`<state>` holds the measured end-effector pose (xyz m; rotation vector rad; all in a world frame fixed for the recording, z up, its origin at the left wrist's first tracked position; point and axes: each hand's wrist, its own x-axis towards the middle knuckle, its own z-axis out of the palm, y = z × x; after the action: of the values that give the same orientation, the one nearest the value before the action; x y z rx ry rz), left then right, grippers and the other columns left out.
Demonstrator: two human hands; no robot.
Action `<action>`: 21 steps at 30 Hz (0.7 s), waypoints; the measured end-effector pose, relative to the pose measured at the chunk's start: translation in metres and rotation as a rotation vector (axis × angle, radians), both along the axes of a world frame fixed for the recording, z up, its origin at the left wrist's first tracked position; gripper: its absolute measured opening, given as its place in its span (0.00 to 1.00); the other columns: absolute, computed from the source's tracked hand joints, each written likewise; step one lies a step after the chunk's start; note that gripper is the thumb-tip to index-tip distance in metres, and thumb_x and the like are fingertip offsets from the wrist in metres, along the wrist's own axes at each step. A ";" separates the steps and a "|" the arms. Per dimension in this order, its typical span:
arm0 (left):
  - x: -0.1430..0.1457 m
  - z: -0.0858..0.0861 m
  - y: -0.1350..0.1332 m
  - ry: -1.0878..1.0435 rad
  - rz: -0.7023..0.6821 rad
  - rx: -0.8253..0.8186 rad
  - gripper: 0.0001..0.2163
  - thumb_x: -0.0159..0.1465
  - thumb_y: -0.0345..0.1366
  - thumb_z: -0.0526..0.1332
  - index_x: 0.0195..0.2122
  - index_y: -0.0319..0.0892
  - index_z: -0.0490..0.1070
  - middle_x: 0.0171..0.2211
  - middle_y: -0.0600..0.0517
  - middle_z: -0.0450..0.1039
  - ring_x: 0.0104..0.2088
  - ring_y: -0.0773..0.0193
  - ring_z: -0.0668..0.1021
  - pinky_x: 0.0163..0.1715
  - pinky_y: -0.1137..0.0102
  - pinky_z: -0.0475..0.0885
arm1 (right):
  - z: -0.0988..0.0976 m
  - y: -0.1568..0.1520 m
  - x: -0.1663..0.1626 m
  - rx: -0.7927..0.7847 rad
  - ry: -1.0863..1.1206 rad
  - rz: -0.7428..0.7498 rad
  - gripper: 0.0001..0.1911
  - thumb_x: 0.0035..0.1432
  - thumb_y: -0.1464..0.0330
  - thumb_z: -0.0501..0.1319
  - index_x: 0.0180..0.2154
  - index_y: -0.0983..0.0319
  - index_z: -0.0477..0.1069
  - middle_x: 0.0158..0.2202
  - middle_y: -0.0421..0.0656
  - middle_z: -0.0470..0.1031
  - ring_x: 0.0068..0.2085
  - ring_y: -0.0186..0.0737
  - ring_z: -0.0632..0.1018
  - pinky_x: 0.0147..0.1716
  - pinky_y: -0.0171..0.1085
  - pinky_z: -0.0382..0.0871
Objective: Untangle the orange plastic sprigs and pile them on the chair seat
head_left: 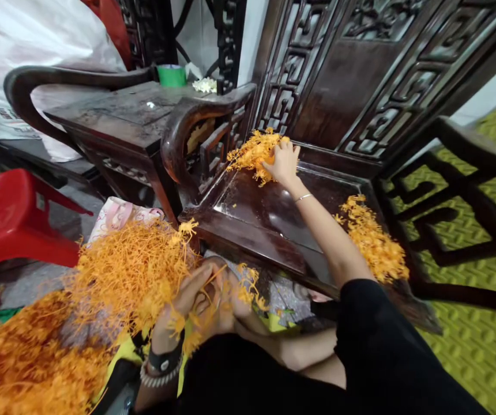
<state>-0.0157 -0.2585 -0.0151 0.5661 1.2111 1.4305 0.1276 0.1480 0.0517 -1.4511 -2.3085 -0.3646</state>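
Note:
My left hand [202, 294] is low in front of my lap, its fingers curled around thin orange plastic flower stems. More orange pieces hang about its wrist and fingers, partly blurred. Beside it spreads a large tangled heap of orange plastic flower stems [127, 271]. My right hand [285, 161] reaches out over the dark wooden chair seat [269, 210]. Its fingers curl into a small pile of orange plastic flowers [254, 151] near the backrest; the fingertips are partly hidden. Another pile of orange flowers [373, 242] lies at the seat's right side.
A red plastic stool [6, 219] stands at the left. A dark side table [113, 112] holds a green tape roll [172, 75] and a whitish clump [205, 85]. Large white sacks [49, 40] lean behind. More orange pieces [27, 357] fill the lower left. Carved chair arms flank the seat.

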 end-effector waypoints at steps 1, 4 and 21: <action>0.005 0.005 0.002 -0.002 -0.037 -0.012 0.12 0.59 0.48 0.66 0.34 0.44 0.77 0.29 0.50 0.76 0.31 0.62 0.77 0.25 0.74 0.70 | 0.001 -0.006 0.003 -0.046 -0.008 0.029 0.21 0.61 0.59 0.58 0.46 0.71 0.69 0.51 0.60 0.69 0.55 0.57 0.65 0.54 0.52 0.58; 0.018 0.019 0.010 -0.019 -0.164 -0.015 0.15 0.61 0.49 0.63 0.28 0.41 0.73 0.21 0.54 0.71 0.19 0.71 0.70 0.19 0.77 0.63 | -0.004 -0.025 0.011 -0.171 -0.011 0.090 0.19 0.61 0.61 0.60 0.45 0.70 0.69 0.49 0.58 0.69 0.51 0.53 0.69 0.49 0.45 0.63; 0.038 0.003 -0.029 0.008 -0.030 0.061 0.09 0.60 0.35 0.64 0.41 0.48 0.79 0.37 0.50 0.79 0.38 0.58 0.79 0.32 0.70 0.74 | 0.050 -0.206 0.086 -0.132 0.155 0.227 0.11 0.63 0.65 0.56 0.41 0.62 0.74 0.45 0.53 0.76 0.51 0.56 0.71 0.54 0.55 0.59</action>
<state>0.0227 -0.2877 -0.0121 0.6303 1.1632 1.4449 0.2141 -0.0577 0.1020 -1.2105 -2.3744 -0.0346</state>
